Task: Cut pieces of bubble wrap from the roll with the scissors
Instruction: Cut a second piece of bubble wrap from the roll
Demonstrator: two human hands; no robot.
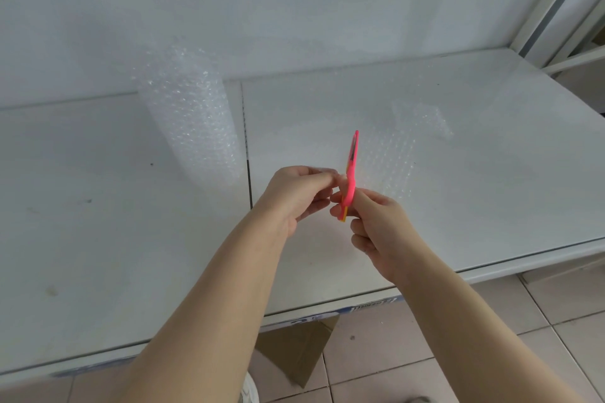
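**Scissors held over the table, roll off to the left**

Head view: the right hand (376, 226) grips the pink scissors (352, 170) by the handle, fingers curled round it. The blades point up and away from the person, seen edge-on and apparently closed. The left hand (294, 199) meets it from the left, its fingertips (327, 175) bunched together right against the scissors, just above the right hand's grip. Whether they pinch the scissors or something clear, I cannot tell. Left of the grip and farther back, the bubble wrap roll (190, 118) stands upright on the white table (491, 173), apart from both hands. Just beyond and right of the grip, loose bubble wrap pieces (393, 157) lie flat on the table. Below the grip, past the table's near edge, cardboard (294, 353) lies on the tiled floor (425, 353).
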